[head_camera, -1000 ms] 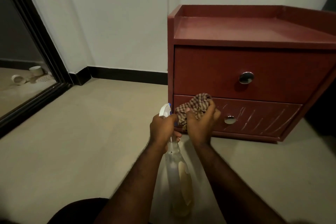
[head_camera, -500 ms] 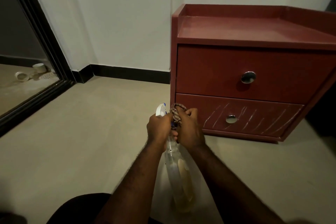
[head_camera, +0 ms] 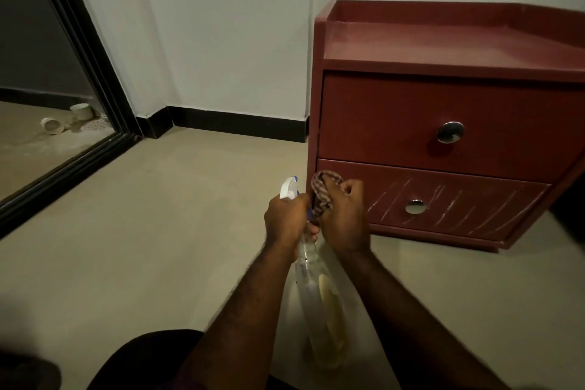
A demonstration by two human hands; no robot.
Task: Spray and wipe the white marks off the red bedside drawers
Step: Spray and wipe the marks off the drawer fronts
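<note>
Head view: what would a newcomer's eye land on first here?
The red bedside drawers fill the right of the view, with white marks streaking the lower drawer around its knob. Before that drawer's left end, the left hand grips a spray bottle by its neck and the right hand holds a bunched checked cloth.

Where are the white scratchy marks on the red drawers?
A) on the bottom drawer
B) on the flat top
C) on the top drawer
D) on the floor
A: the white marks streak slantwise across the front of the bottom drawer, on both sides of its round silver knob, while the top drawer looks plain red.
</note>
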